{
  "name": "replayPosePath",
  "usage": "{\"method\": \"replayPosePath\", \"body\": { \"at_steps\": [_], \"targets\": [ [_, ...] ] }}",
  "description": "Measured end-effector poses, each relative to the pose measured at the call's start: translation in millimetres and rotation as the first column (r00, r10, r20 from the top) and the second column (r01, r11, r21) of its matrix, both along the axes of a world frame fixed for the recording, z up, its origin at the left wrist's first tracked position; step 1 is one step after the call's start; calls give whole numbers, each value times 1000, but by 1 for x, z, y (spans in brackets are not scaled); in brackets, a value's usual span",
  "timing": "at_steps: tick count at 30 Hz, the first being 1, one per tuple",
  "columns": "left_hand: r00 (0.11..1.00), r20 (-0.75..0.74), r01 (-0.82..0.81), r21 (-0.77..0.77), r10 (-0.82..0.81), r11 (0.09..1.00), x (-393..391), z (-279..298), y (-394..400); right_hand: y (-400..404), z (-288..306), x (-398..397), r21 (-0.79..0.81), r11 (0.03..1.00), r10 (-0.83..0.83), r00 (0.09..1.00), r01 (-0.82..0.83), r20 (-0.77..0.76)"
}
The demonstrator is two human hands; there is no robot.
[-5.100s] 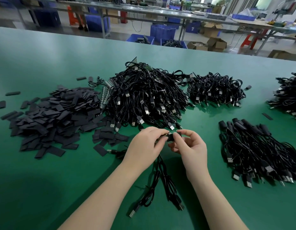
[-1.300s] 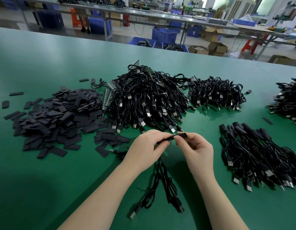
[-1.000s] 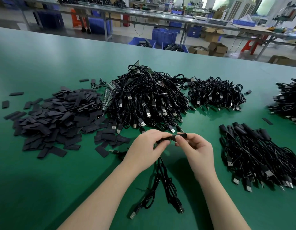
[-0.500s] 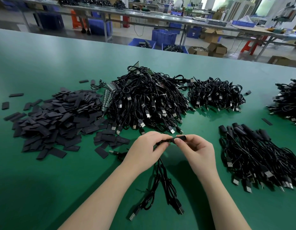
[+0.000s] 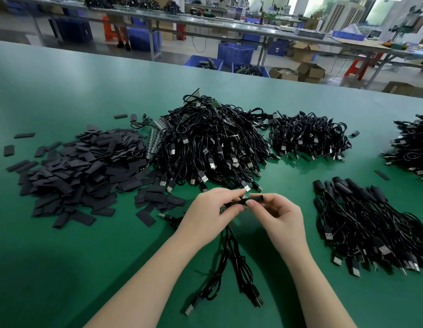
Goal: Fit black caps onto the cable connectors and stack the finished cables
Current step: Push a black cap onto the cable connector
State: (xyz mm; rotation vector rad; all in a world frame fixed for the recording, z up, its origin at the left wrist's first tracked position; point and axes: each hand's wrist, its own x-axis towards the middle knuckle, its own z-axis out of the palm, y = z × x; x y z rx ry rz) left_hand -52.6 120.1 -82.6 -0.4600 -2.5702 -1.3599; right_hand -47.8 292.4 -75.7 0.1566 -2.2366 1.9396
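Left hand [image 5: 211, 213]: centre of the frame, fingers curled, thumb and fingertips pinching the cable end just where it meets the cap.
Right hand [image 5: 280, 214]: just right of the left one, fingertips almost touching it; thumb and forefinger pinch the black cap [image 5: 256, 199], the other fingers loosely curled below.
Black cap: a short dark sleeve lying roughly level between the two hands, its right end sticking out past the right thumb (how far it sits on the connector is hidden by the fingers).
Held cables [image 5: 231, 263]: a few black leads hang from the left hand toward the lower edge, their plugs resting on the green table [image 5: 63, 268].
Loose caps [image 5: 80, 171]: a wide flat heap at mid left, with strays scattered round it.
Uncapped cables [image 5: 210, 143]: the big tangled mound above the hands, metal plugs showing; a smaller mound [image 5: 308, 138] lies to its right.
Finished cables [image 5: 369, 223]: stacked at the right, near the right hand, capped ends toward the top of the frame.
Far right edge: another cable pile [image 5: 413, 147], cut off by the frame.
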Motion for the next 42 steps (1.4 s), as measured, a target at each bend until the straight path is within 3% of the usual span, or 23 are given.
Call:
{"method": "replayPosePath", "body": {
  "at_steps": [10, 15, 19, 22, 32, 36, 42],
  "targets": [
    [999, 14, -52, 90, 51, 995, 4, 5, 1, -2, -6, -2, -80, 997, 32, 995, -24, 91],
    [997, -66, -34, -74, 29, 997, 6, 9, 1, -4, -8, -2, -172, 985, 32, 990, -8, 138],
    [967, -181, -218, -228, 179, 949, 7, 9, 4, -4, -8, -3, -192, 981, 6, 988, 25, 156],
    [948, -211, -285, -225, 239, 932, 7, 9, 3, -4, -9, -4, -207, 977, -6, 987, 40, 163],
    [965, -239, -160, -222, 105, 962, 7, 10, 3, -5, -9, -3, -193, 980, -12, 987, 44, 162],
    [969, -187, -195, -170, 163, 966, 8, 10, 4, -5, -8, -2, -245, 966, -40, 985, 81, 168],
    [949, -260, -221, -139, 180, 965, 11, 12, 5, -7, -9, -1, -264, 964, 5, 985, 42, 174]
  ]
}}
